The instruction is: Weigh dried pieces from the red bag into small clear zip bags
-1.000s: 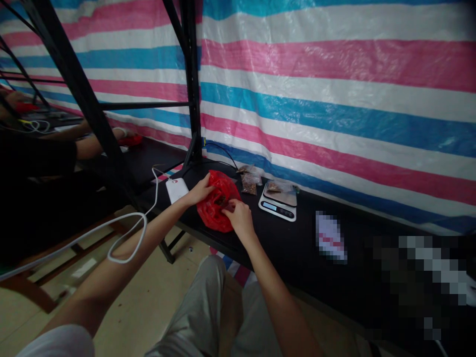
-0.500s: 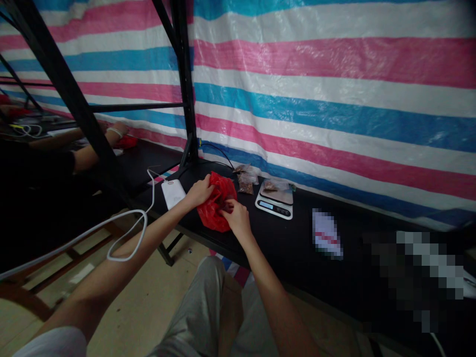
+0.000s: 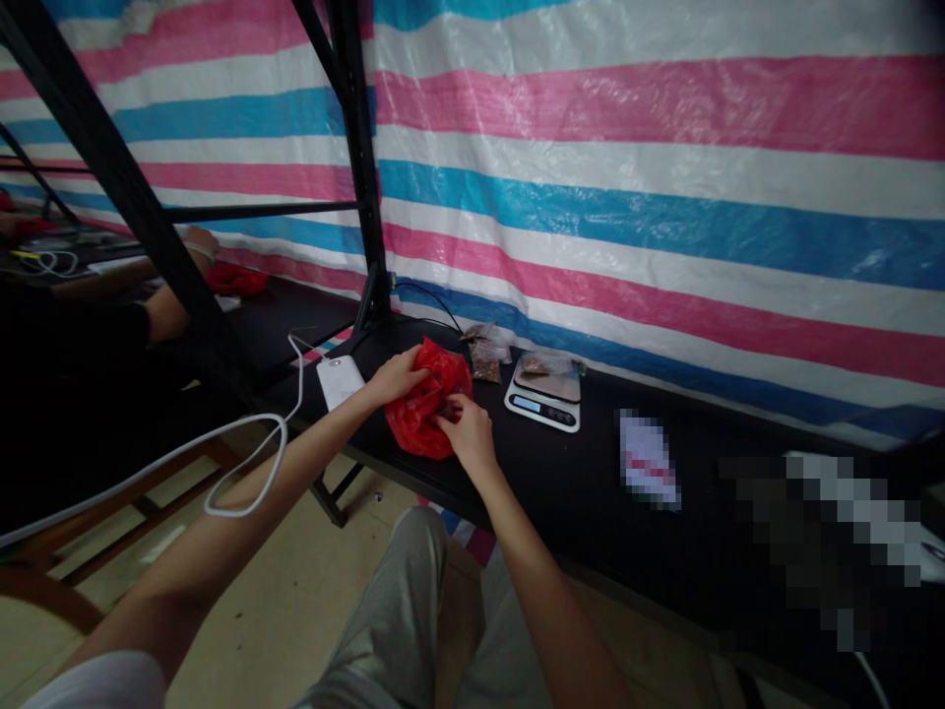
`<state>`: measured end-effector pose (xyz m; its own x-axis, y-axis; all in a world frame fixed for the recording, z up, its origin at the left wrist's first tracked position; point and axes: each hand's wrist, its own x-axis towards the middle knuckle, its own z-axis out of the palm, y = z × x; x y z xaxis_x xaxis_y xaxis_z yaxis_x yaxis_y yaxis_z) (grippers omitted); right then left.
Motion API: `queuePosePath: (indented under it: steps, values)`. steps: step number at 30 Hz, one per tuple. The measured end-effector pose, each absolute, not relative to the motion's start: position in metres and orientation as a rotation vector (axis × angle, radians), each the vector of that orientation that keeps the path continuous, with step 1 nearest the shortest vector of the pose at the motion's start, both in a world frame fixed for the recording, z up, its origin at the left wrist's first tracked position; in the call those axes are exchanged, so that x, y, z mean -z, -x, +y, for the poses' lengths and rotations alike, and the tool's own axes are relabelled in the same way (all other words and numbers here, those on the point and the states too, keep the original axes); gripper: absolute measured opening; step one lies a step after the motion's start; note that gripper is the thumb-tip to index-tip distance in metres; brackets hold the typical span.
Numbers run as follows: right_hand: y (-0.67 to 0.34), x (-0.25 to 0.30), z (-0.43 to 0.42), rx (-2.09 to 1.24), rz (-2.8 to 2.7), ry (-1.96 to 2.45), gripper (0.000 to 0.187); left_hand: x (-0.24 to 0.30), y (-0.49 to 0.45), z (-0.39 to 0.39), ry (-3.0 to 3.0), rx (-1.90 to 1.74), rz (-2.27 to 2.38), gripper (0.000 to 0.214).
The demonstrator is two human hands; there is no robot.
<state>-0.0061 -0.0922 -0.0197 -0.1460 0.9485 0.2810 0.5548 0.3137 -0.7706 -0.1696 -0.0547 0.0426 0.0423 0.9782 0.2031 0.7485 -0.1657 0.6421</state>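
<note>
A crumpled red plastic bag (image 3: 422, 414) rests on the black table, between my two hands. My left hand (image 3: 399, 376) grips the bag's upper left side. At its opening, my right hand (image 3: 467, 425) has thumb and fingers pinched together at the right edge; whether anything else is between those fingertips is hidden. Just right of the bag is a white digital kitchen scale (image 3: 542, 404) with a small clear packet (image 3: 544, 365) on its plate. Several clear packets of brown bits (image 3: 485, 359) lie behind the bag.
A white power bank (image 3: 340, 382) with a white cable (image 3: 277, 433) lies left of the bag. Black metal posts (image 3: 359, 167) rise behind it, before a striped tarp (image 3: 591, 177). A blurred-out white item (image 3: 648, 461) lies to the right. Another person's arm (image 3: 177, 295) is at the far left.
The view has shifted slightly. My left hand has pulled a little left and down on the bag's edge, while my right hand keeps its pinch. The other person's hand has moved left.
</note>
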Motion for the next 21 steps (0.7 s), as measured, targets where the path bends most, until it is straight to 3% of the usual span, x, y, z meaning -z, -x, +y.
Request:
queuePosePath:
  steps: [5,11,21]
  values:
    - [0.006,0.018,-0.092,-0.667,-1.802,1.331,0.026,-0.037,0.173,-0.052,-1.818,-0.953,1.58,0.027]
    - [0.006,0.018,-0.091,-0.647,-1.779,1.368,0.025,-0.031,0.172,-0.053,-1.681,-1.117,1.366,0.032]
    - [0.005,0.017,-0.094,-0.612,-1.805,1.417,0.02,-0.028,0.163,-0.05,-1.843,-0.952,1.354,0.039]
